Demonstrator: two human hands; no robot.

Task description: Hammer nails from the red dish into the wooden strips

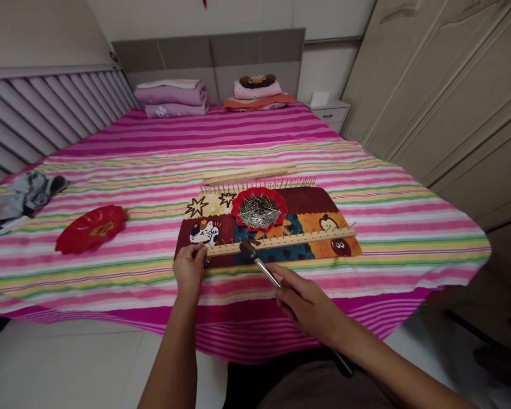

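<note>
My right hand (pixel 305 303) is closed round the metal handle of a small hammer (pixel 258 259), whose dark head rests on a long wooden strip (pixel 306 237) marked with dots. My left hand (pixel 189 267) is pinched at the strip's left end, perhaps on a nail too small to make out. The strip lies across a colourful cartoon-print cloth mat (pixel 306 201) on the bed. A red scalloped dish (pixel 259 208) heaped with several steel nails sits on the mat just behind the strip. A second strip (pixel 259 185) studded with upright nails lies along the mat's far edge.
The bed wears a pink striped sheet (pixel 221 147). An upturned red dish (pixel 89 228) lies at the left, with grey clothing (pixel 21 196) beyond it. More wooden strips (pixel 249 174) lie behind the mat. Folded bedding (pixel 172 96) is at the headboard, a wardrobe (pixel 451 91) at the right.
</note>
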